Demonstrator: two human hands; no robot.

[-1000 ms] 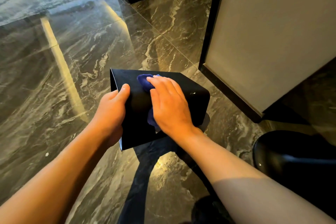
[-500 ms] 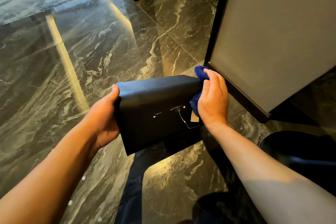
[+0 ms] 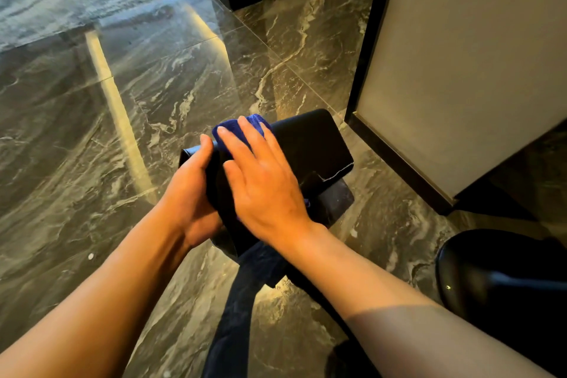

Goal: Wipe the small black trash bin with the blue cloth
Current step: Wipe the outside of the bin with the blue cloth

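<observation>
Above the marble floor [image 3: 153, 95], the black trash bin [image 3: 310, 144] is held tilted, near the grey panel [image 3: 460, 55]. Left hand [image 3: 190, 190] is closed around the bin's left edge. Right hand [image 3: 264, 184], fingers extended flat, presses the blue cloth [image 3: 236, 127] against the bin's upper face.

- I see dim, warm light; pale streaks glare off the glossy marble floor [image 3: 159, 107].
- My right forearm [image 3: 399, 325] is half shadowed.
- Wide-angle bending shows at edges; hands look slightly soft.

No text, label, brand, number or sign can be read anywhere; the small black trash bin [image 3: 310, 144], the blue cloth [image 3: 237, 129] and the marble floor [image 3: 153, 95] bear no legible markings
</observation>
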